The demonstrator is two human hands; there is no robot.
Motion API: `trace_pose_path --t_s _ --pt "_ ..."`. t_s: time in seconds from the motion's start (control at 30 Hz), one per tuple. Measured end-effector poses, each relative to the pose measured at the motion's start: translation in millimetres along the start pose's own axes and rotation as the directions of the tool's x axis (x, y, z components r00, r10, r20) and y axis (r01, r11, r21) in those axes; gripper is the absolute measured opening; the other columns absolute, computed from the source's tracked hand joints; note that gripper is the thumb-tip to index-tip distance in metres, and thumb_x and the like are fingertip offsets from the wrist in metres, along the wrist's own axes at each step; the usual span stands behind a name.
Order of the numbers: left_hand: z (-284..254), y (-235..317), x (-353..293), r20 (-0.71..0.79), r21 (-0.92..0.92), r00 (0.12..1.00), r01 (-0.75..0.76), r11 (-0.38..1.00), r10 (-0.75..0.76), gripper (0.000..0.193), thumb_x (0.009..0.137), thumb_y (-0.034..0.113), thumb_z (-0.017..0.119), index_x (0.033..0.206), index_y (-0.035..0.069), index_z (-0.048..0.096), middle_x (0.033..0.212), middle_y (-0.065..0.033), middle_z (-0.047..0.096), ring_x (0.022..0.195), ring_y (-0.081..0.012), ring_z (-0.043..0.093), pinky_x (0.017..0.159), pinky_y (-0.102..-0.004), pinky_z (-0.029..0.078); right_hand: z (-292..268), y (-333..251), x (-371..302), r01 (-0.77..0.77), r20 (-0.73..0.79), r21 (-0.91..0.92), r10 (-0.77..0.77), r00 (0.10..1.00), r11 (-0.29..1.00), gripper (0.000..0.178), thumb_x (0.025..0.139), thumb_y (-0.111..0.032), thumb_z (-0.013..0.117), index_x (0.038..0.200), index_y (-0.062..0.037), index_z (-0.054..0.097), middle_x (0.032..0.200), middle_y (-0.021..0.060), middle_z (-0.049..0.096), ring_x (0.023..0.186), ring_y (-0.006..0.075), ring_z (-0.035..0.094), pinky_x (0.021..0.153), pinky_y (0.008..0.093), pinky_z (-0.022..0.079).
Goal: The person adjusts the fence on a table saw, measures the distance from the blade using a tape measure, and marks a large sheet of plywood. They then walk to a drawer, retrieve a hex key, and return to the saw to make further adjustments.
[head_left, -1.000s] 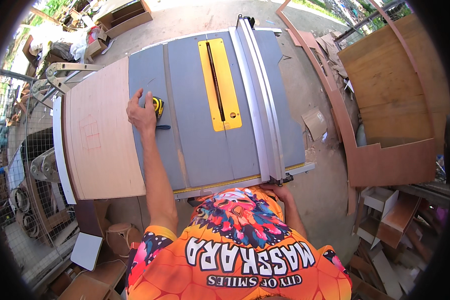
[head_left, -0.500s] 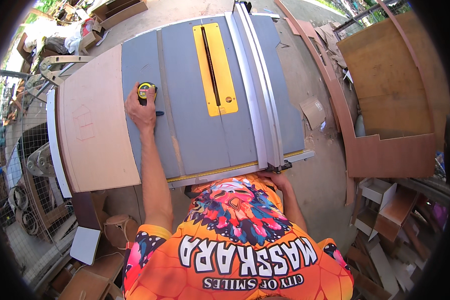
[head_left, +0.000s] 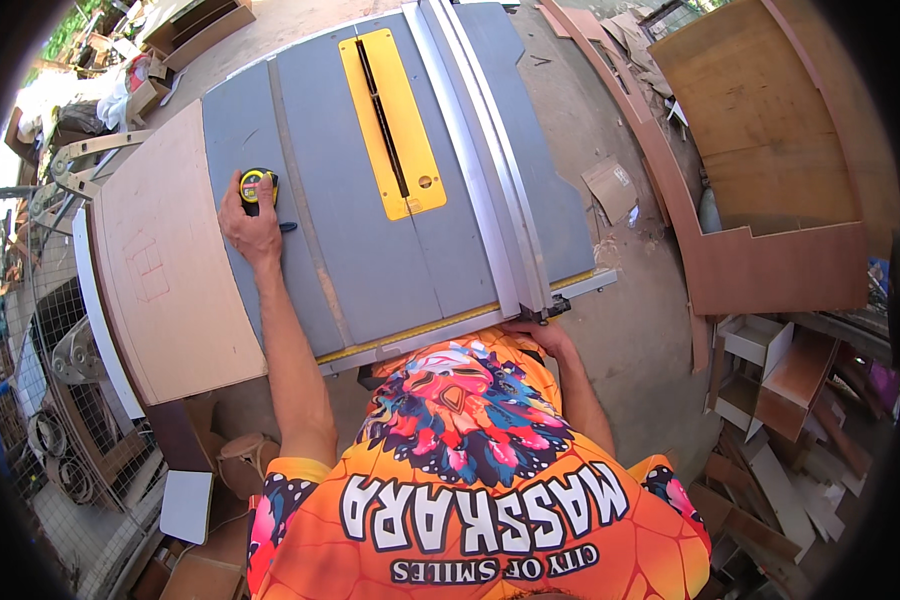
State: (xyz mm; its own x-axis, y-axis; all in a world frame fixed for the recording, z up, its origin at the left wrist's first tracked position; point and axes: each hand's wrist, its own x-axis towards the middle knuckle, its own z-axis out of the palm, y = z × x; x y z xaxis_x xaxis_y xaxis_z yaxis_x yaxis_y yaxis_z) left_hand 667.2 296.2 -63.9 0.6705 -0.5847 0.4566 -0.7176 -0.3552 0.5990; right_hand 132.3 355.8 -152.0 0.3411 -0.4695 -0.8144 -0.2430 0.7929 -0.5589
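My left hand (head_left: 248, 228) is wrapped round a yellow and black tape measure (head_left: 261, 183), which rests on the left part of the grey table saw top (head_left: 380, 270). A small dark strap lies beside its wrist side. To the right of that hand, a yellow insert plate (head_left: 416, 160) surrounds the dark blade slot. My right hand (head_left: 538, 335) is at the table's front edge, by the black front end of the metal rip fence (head_left: 490, 190). Its fingers are hidden under the fence end and rail, so its grip does not show.
A pale wooden panel (head_left: 160, 270) with red pencil marks adjoins the saw's left side. Along the front edge runs a rail with a yellow scale (head_left: 410, 338). Brown boards (head_left: 770, 270) and a cabinet piece stand to the right. Wood offcuts (head_left: 770, 500) lie at lower right.
The whole view has turned slightly, so the saw appears shifted left and up. Both hands keep about the same places on the saw, the left still on the tape measure.
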Motion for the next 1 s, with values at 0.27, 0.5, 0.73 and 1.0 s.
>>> trace_pose_path --t_s 0.27,0.5,0.73,1.0 --pt "-3 0 0 -0.003 -0.004 1.000 -0.004 1.000 0.004 0.060 0.095 0.050 0.074 0.133 0.004 0.068 0.124 -0.0178 0.071 0.119 -0.0364 0.061 0.104 -0.0469 0.045 2 -4 -5 -0.011 -0.002 -0.015 0.011 1.000 1.000 0.049 0.079 -0.014 0.090 0.123 -0.0007 0.072 0.115 0.0071 0.074 0.101 0.0180 0.069 0.088 0.0344 0.056" --pt "-3 -2 3 0.023 0.007 1.000 -0.016 1.000 0.015 0.060 0.095 0.050 0.074 0.133 0.004 0.069 0.126 -0.0180 0.070 0.120 -0.0362 0.061 0.105 -0.0465 0.045 2 -3 -8 0.034 0.005 -0.024 -0.034 0.999 0.999 0.045 0.078 -0.011 0.090 0.119 -0.0016 0.073 0.111 0.0065 0.075 0.099 0.0175 0.070 0.086 0.0339 0.057" --pt "-10 14 4 0.094 -0.154 0.995 0.051 0.987 -0.037 0.064 0.096 0.052 0.072 0.135 0.002 0.068 0.129 -0.0193 0.068 0.122 -0.0361 0.061 0.105 -0.0452 0.047 8 -15 -23 0.225 -0.012 -0.008 -0.225 0.974 0.974 0.043 0.077 -0.009 0.088 0.118 -0.0042 0.074 0.111 0.0051 0.074 0.099 0.0159 0.069 0.084 0.0321 0.057" --pt "-47 -34 13 0.284 -0.588 0.930 0.361 0.724 -0.234 0.069 0.099 0.041 0.075 0.151 0.002 0.051 0.133 -0.0141 0.060 0.123 -0.0222 0.060 0.102 -0.0393 0.050 12 -19 -9 0.087 -0.077 -0.108 -0.095 0.992 0.990 0.023 0.080 -0.026 0.088 0.082 -0.0115 0.071 0.067 -0.0015 0.062 0.055 0.0100 0.056 0.049 0.0275 0.042"
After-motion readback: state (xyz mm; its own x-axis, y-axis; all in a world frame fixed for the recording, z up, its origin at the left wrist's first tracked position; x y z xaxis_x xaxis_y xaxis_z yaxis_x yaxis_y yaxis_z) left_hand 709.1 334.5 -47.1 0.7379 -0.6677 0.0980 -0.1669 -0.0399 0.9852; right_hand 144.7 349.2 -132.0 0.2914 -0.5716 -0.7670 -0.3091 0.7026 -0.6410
